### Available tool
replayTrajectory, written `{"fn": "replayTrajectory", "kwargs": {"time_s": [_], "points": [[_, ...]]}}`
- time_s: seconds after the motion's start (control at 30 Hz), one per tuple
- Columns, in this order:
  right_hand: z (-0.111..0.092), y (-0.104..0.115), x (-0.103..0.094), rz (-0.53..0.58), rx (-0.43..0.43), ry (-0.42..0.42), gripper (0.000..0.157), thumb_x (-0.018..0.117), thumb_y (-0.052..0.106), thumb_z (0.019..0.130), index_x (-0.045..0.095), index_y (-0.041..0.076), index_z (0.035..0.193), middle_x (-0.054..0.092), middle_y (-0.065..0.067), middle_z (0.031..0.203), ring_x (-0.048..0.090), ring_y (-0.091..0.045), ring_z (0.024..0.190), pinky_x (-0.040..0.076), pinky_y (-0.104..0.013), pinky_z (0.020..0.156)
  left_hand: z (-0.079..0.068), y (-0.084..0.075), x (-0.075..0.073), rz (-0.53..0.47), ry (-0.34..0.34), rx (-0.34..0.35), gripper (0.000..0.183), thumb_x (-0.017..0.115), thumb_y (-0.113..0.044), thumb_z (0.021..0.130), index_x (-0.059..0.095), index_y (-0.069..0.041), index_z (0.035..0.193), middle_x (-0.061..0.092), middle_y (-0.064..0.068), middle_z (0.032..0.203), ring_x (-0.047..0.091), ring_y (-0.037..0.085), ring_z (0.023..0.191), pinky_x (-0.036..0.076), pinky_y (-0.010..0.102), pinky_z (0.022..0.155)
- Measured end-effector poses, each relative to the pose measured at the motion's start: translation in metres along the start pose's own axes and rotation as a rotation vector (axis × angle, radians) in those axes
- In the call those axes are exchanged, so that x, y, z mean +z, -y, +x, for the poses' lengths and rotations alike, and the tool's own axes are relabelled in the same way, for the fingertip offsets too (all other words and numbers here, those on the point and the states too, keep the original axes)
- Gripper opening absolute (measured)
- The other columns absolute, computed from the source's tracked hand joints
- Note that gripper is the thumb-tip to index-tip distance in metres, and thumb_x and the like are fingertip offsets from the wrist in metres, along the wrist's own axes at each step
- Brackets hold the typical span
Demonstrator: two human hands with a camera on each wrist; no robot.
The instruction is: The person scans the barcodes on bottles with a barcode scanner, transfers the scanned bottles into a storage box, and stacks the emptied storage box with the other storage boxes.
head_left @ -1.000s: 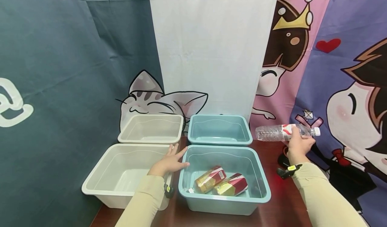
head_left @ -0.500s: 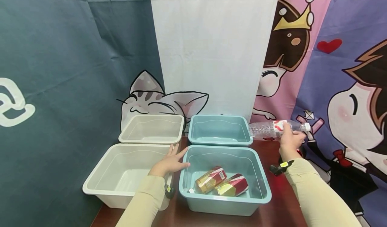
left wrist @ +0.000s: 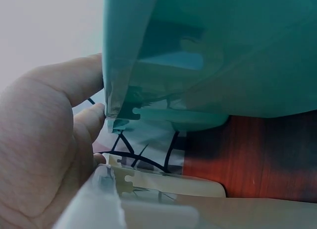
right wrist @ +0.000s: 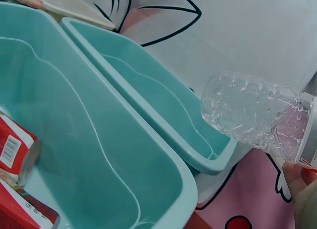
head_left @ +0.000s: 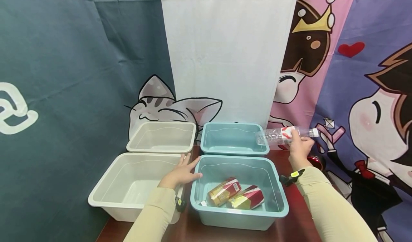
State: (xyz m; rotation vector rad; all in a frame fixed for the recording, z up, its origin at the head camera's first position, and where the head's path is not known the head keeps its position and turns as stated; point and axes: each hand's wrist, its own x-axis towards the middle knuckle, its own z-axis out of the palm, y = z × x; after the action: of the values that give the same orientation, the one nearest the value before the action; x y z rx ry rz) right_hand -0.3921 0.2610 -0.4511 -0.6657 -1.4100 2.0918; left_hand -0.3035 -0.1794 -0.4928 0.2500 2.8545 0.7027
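Note:
My right hand [head_left: 300, 149] grips a clear plastic bottle [head_left: 273, 136] with a white cap and a red-and-white label. The bottle lies sideways in the air, its base overlapping the right rim of the small blue bin [head_left: 233, 138] at the back. My left hand [head_left: 181, 172] has its fingers spread over the rims between the large cream bin [head_left: 116, 184] and the large blue bin [head_left: 280, 184]. In the left wrist view its fingertips touch the blue rim [left wrist: 111, 80]. Two red-and-yellow drink cans [head_left: 247, 197] lie inside the large blue bin.
A small cream bin [head_left: 161, 150] stands behind the large cream one. All the bins sit on a dark red-brown table [head_left: 289, 217]. A printed cloth backdrop [head_left: 231, 56] hangs close behind them. A dark round object [head_left: 317, 162] is partly hidden beyond my right wrist.
My right hand has carried the bottle leftward and slightly up, from right of the bins to the edge of the small blue bin. My left hand stays where it was.

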Motion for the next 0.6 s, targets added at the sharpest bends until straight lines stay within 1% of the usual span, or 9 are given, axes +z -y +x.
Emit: {"fn": "replayTrajectory", "kwargs": {"time_s": [0.1, 0.23, 0.3, 0.43, 0.6], "points": [[-0.001, -0.003, 0.003, -0.019, 0.009, 0.023, 0.047, 0.077, 0.030, 0.086, 0.034, 0.019, 0.099, 0.040, 0.000, 0.109, 0.060, -0.013, 0.081, 0.060, -0.028, 0.056, 0.000, 0.000, 0.000, 0.003, -0.002, -0.003, 0.080, 0.062, -0.060, 0.090, 0.033, -0.032, 0.159, 0.008, 0.014, 0.170, -0.005, 0.037, 0.155, 0.017, 0.072, 0.115], [-0.002, -0.005, 0.006, -0.044, 0.018, 0.039, 0.049, 0.078, 0.032, 0.086, 0.034, 0.020, 0.100, 0.041, 0.001, 0.110, 0.060, -0.013, 0.085, 0.062, -0.031, 0.064, -0.001, -0.001, 0.000, -0.001, -0.008, -0.002, 0.080, 0.062, -0.060, 0.090, 0.033, -0.031, 0.159, 0.009, 0.014, 0.169, -0.004, 0.038, 0.155, 0.016, 0.072, 0.115], [-0.003, -0.006, 0.007, -0.053, 0.017, 0.038, 0.048, 0.078, 0.033, 0.086, 0.034, 0.020, 0.100, 0.040, 0.001, 0.111, 0.060, -0.013, 0.088, 0.061, -0.029, 0.065, -0.001, -0.002, 0.000, -0.004, -0.013, 0.003, 0.080, 0.062, -0.059, 0.090, 0.034, -0.031, 0.159, 0.010, 0.014, 0.169, -0.004, 0.039, 0.155, 0.017, 0.073, 0.114], [-0.005, -0.007, 0.010, -0.052, 0.015, 0.031, 0.048, 0.078, 0.032, 0.085, 0.034, 0.020, 0.100, 0.040, 0.002, 0.111, 0.058, -0.014, 0.090, 0.060, -0.026, 0.060, -0.002, -0.002, 0.000, 0.000, -0.017, 0.008, 0.080, 0.063, -0.058, 0.090, 0.034, -0.030, 0.159, 0.010, 0.015, 0.169, -0.003, 0.039, 0.155, 0.017, 0.073, 0.114], [-0.006, -0.008, 0.013, -0.063, 0.019, 0.027, 0.048, 0.079, 0.033, 0.084, 0.035, 0.021, 0.101, 0.042, 0.002, 0.112, 0.058, -0.013, 0.090, 0.060, -0.025, 0.058, -0.003, -0.002, 0.000, -0.006, -0.019, 0.000, 0.080, 0.063, -0.059, 0.090, 0.034, -0.031, 0.159, 0.010, 0.014, 0.169, -0.003, 0.038, 0.155, 0.018, 0.073, 0.114]]}}
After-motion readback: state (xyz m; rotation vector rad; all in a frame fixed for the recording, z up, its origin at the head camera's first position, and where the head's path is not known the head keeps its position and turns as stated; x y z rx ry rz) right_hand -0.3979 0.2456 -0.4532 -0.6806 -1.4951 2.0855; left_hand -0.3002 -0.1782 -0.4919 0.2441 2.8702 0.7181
